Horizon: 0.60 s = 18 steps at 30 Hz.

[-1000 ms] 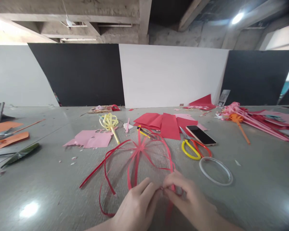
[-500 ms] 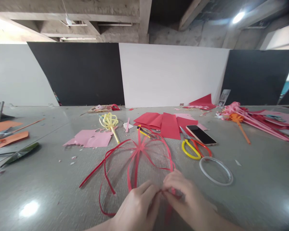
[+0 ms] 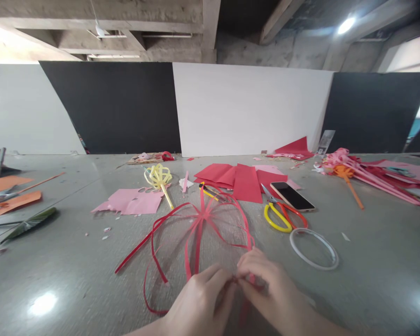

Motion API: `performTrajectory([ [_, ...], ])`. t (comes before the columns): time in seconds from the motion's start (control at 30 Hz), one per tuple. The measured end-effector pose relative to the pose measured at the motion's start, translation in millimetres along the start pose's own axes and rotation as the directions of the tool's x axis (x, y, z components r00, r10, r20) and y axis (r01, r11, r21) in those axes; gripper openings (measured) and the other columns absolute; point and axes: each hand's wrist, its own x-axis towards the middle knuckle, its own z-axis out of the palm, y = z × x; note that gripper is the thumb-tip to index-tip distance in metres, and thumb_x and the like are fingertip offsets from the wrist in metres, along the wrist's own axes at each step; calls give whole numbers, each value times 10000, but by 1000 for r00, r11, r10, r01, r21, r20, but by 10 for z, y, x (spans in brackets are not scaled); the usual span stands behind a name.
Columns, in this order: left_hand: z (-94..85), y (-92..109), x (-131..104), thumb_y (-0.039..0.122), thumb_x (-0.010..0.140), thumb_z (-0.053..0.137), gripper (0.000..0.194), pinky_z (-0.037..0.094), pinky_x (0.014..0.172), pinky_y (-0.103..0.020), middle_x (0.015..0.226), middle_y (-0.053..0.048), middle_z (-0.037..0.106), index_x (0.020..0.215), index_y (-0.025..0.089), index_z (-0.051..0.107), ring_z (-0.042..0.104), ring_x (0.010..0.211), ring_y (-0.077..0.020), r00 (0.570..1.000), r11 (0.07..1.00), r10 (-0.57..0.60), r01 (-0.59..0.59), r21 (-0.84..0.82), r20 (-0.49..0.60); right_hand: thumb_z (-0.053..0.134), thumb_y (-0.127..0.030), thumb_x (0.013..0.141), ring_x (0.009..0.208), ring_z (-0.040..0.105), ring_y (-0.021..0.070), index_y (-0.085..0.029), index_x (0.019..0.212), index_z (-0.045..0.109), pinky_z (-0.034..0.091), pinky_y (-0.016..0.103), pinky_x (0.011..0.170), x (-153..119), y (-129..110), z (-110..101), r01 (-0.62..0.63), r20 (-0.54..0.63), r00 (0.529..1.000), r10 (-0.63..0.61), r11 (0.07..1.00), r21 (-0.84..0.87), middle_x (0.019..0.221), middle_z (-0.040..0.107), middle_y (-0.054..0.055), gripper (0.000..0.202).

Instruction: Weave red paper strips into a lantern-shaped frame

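In front of me, red paper strips [image 3: 198,247] fan out from a crossing point and curl into loops over the table. My left hand [image 3: 205,298] is closed in a pinch at the near ends of the strips. Opposite it, my right hand [image 3: 266,284] pinches too, and the two sets of fingertips almost meet. A bit of red strip shows between them, and more strip passes under the right hand. The fingers hide the exact spot being gripped. To the right lie scissors [image 3: 283,219] with one yellow and one orange handle, beside a roll of white tape [image 3: 315,249].
Red paper sheets [image 3: 248,183] and a phone [image 3: 292,196] lie beyond the strips. A yellow paper flower [image 3: 158,176] rests on torn pink paper [image 3: 131,201]. Pink paper flowers [image 3: 339,158] are heaped at right, orange paper [image 3: 19,205] at left. A white panel [image 3: 252,112] stands behind.
Very little differs. Both hands keep their pinch on the red strips, with only a slight shift of the fingertips; the strips and surrounding things stay in place.
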Motion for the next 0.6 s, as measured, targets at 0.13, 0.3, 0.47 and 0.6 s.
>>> performTrajectory([
  [0.13, 12, -5, -6, 148, 835, 321, 205, 436, 581, -202, 718, -34, 552, 765, 152, 513, 531, 624, -112, 1000, 1000, 4, -4, 10, 13, 495, -51, 701, 693, 540, 146, -194, 614, 524, 413, 315, 764, 8, -2, 6, 1, 20, 1000, -1, 1000, -8, 677, 584, -3, 170],
  [0.3, 5, -7, -10, 112, 823, 311, 220, 434, 573, -200, 708, -44, 550, 762, 140, 520, 528, 611, -112, 999, 999, 15, -16, 32, 38, 501, -49, 698, 682, 537, 144, -192, 611, 528, 409, 325, 769, 14, -2, 13, 5, 23, 1000, -4, 1000, -20, 668, 581, -4, 170],
  [0.47, 17, -9, -6, 121, 817, 332, 195, 440, 581, -198, 718, -43, 558, 775, 146, 521, 534, 624, -113, 1000, 1000, 13, -14, 19, 24, 496, -58, 705, 681, 541, 146, -195, 608, 531, 413, 328, 766, 9, -10, -1, 3, 25, 1000, -3, 1000, -17, 660, 582, -5, 172],
  [0.6, 36, -19, 1, 139, 829, 319, 209, 441, 575, -207, 708, -41, 555, 755, 147, 514, 535, 614, -117, 1000, 999, 13, -13, 39, 12, 500, -50, 701, 697, 545, 145, -186, 611, 531, 402, 330, 787, 6, -4, 7, 11, 32, 999, -10, 999, -31, 677, 588, 2, 166],
])
